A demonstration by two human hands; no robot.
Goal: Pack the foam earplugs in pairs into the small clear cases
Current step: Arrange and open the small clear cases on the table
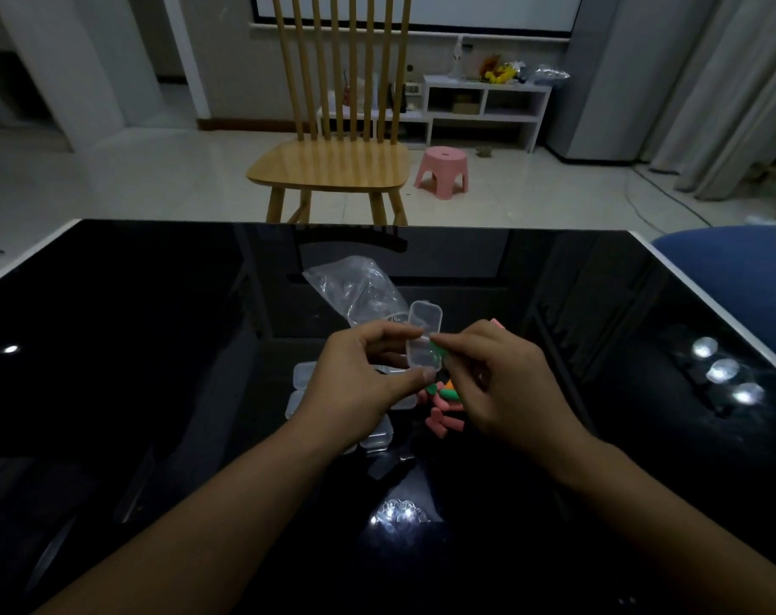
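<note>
Head view: left hand [359, 370] is pinching an open clear case [424, 341] above the bench [155, 348]; right hand [492, 379] is pinching a green earplug [437, 348] at its rim.

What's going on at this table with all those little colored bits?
A person is packing foam earplugs. The left hand holds an open clear case above the black table, and the right hand pushes a green earplug into it. More earplugs and cases lie below, with a plastic bag behind.
</note>
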